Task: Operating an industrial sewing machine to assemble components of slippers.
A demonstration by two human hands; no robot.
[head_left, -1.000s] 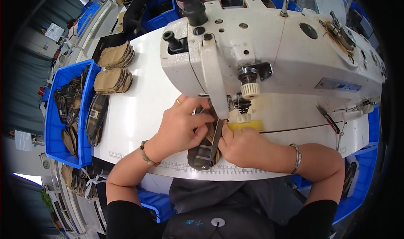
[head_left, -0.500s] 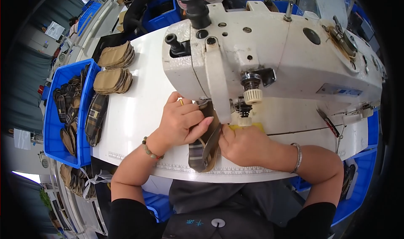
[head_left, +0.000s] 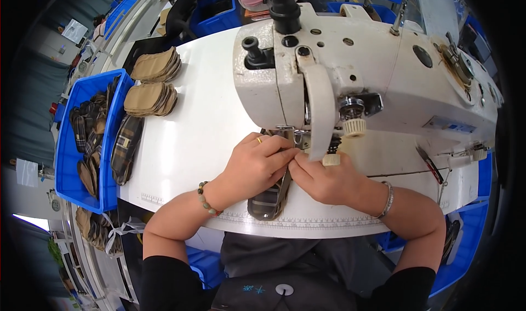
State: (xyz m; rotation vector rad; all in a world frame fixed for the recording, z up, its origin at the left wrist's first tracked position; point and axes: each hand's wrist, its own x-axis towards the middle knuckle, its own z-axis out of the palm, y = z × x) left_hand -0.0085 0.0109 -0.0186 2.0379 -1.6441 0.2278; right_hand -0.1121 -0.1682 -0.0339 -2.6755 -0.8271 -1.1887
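A dark plaid fabric piece with a zipper strip (head_left: pixel 266 201) lies on the white sewing machine table (head_left: pixel 186 147), its far end under the presser foot (head_left: pixel 296 134) of the white sewing machine (head_left: pixel 372 59). My left hand (head_left: pixel 255 166) has its fingers bent and pinched on the piece just in front of the presser foot. My right hand (head_left: pixel 326 179) is closed on the zipper edge, its fingertips close against those of my left hand. The part between my fingertips is mostly hidden.
Two stacks of tan pieces (head_left: pixel 150 97) sit at left, beside a blue bin (head_left: pixel 66 190) of plaid pieces and a plaid pouch (head_left: pixel 126 147). Thread snips (head_left: pixel 430 166) lie at right. More blue bins, benches and part of a pink-clad person are in the background.
My fingers have come together at the presser foot; the thumb of my left hand has shifted right and my right hand slightly away from me. The view has shifted slightly.
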